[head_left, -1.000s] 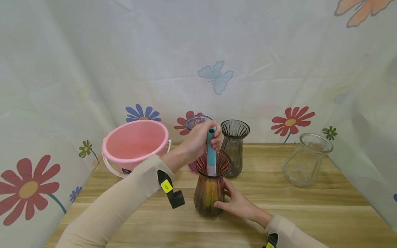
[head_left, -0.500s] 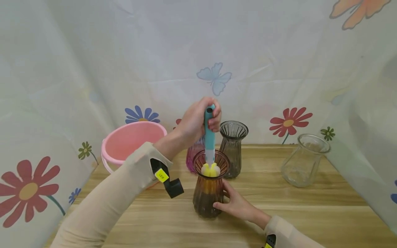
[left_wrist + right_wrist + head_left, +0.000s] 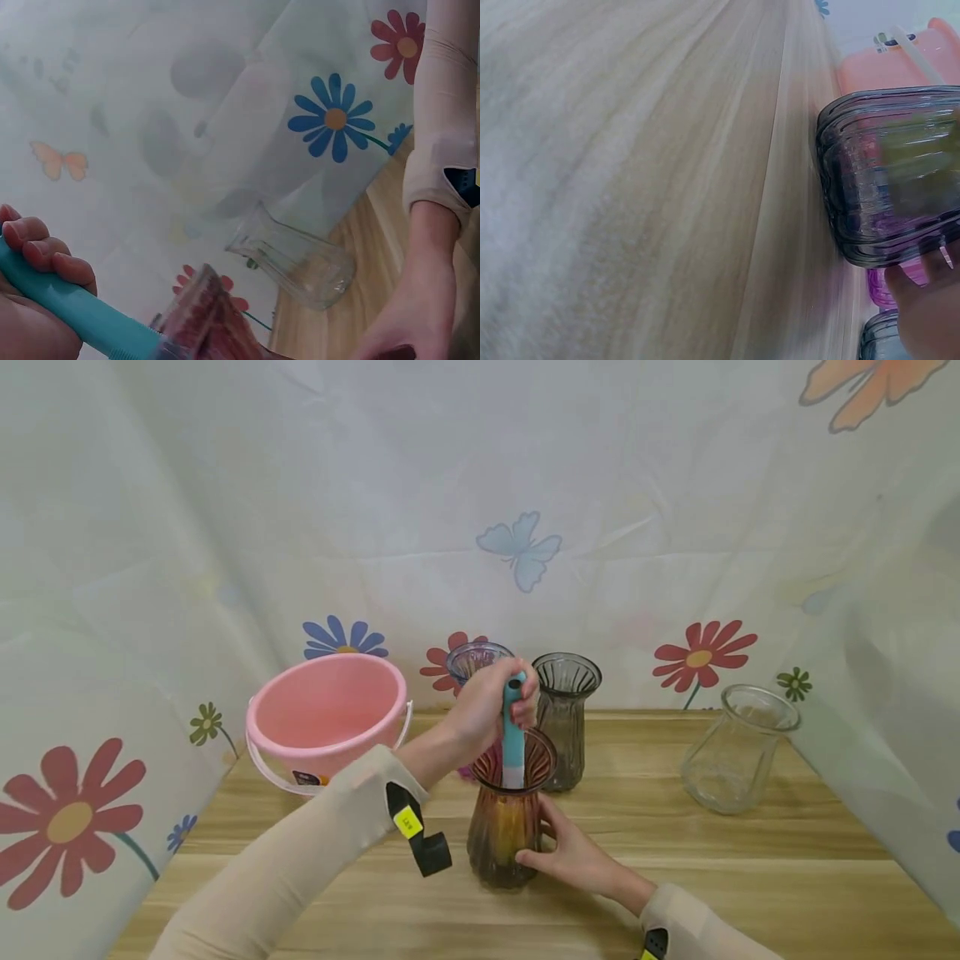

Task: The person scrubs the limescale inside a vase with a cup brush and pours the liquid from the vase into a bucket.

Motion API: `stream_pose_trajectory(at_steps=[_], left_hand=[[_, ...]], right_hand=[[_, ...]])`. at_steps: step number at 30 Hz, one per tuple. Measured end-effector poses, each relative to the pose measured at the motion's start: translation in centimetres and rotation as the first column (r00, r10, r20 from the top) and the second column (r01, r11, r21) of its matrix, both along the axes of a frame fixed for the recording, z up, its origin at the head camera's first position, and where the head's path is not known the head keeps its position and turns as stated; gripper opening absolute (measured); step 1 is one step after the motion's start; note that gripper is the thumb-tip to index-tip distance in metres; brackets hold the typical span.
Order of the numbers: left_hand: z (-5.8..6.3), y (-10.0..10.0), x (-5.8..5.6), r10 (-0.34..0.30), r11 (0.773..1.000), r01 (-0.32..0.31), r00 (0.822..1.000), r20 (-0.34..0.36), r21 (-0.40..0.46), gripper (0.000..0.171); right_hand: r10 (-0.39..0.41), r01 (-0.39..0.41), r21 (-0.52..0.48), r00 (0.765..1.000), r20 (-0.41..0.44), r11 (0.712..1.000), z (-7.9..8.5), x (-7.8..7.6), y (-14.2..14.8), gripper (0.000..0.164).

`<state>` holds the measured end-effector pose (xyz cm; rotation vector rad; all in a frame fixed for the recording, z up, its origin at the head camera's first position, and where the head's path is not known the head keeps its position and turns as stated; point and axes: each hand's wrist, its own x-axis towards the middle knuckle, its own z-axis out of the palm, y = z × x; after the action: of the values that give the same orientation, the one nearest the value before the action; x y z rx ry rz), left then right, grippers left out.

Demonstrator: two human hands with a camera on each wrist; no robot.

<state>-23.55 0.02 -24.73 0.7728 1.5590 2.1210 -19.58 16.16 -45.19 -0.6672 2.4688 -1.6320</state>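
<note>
In the head view an amber-to-smoky ribbed glass vase [image 3: 483,852] stands upright on the wooden table [image 3: 675,902]. Fingers curled, my left hand [image 3: 480,706] grips the teal handle of a bottle brush [image 3: 513,739] from above. Its yellow head shows dimly through the glass, low inside the vase. My right hand [image 3: 573,856] holds the vase's lower right side between thumb and fingers. The left wrist view has the teal handle [image 3: 75,307] in my curled fingers. In the right wrist view the vase's thick base [image 3: 847,180] is close up, with my fingers against it.
A pink bucket [image 3: 356,750] with a white handle stands at the back left. Behind the amber vase are a purple-blue vase [image 3: 472,653], partly hidden by my left hand, and a grey vase [image 3: 567,735]. A clear vase [image 3: 731,768] stands at the right, near the patterned curtain [image 3: 637,527].
My left hand raised the brush until its yellow-and-white head showed at the vase's mouth, then pushed it back down inside. My right hand stayed on the vase.
</note>
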Motion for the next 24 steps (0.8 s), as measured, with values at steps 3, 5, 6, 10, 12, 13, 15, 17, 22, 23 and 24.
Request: stream_pose_trajectory(at_steps=[3,5,6,10,12,13,15,17,22,23,24], left_hand=[[-1.6,0.2,0.0,-0.001,1.000,0.001,1.000,0.013,-0.017,0.032],[-2.4,0.2,-0.1,-0.009,1.000,0.009,1.000,0.016,-0.019,0.032],[-2.6,0.2,-0.2,-0.012,1.000,0.013,1.000,0.015,-0.019,0.032],[-3.1,0.1,-0.4,-0.025,1.000,0.025,1.000,-0.008,-0.017,0.031],[-3.0,0.0,-0.3,-0.026,0.999,0.026,0.999,-0.020,-0.021,0.031],[-3.0,0.0,-0.3,-0.027,0.999,0.026,0.999,-0.023,-0.024,0.031],[-3.0,-0.1,-0.3,-0.024,0.999,0.023,0.999,-0.026,-0.027,0.030],[-3.0,-0.1,-0.3,-0.022,0.999,0.021,0.999,-0.029,-0.028,0.030],[-3.0,-0.1,-0.3,-0.014,0.999,0.014,1.000,-0.020,-0.036,0.032],[-3.0,-0.1,-0.3,-0.011,0.999,0.010,1.000,-0.016,-0.036,0.032],[-2.9,0.0,-0.3,-0.007,0.999,0.007,1.000,-0.013,-0.037,0.032]], right_hand=[[-0.006,0.006,0.004,1.000,-0.007,1.000,-0.2,0.0,0.0,0.078],[-0.009,0.009,0.001,1.000,-0.018,1.000,-0.2,0.0,0.0,0.077],[-0.011,0.011,0.000,1.000,-0.023,1.000,-0.3,0.0,0.0,0.077],[-0.027,0.027,0.010,0.999,-0.035,1.000,-0.1,0.1,-0.1,0.078],[-0.036,0.037,0.017,0.999,-0.026,0.999,0.1,0.1,-0.2,0.078],[-0.042,0.042,0.021,0.999,-0.018,0.999,0.1,0.2,-0.2,0.078],[-0.046,0.047,0.025,0.999,-0.002,0.999,0.2,0.2,-0.3,0.078],[-0.034,0.033,0.036,0.999,0.008,0.999,0.3,0.2,-0.2,0.079],[0.057,-0.060,0.086,0.998,0.033,0.994,0.6,0.2,0.5,0.085],[0.074,-0.077,0.096,0.996,0.041,0.992,0.7,0.1,0.6,0.086],[0.084,-0.088,0.101,0.995,0.049,0.991,0.8,0.1,0.7,0.086]])
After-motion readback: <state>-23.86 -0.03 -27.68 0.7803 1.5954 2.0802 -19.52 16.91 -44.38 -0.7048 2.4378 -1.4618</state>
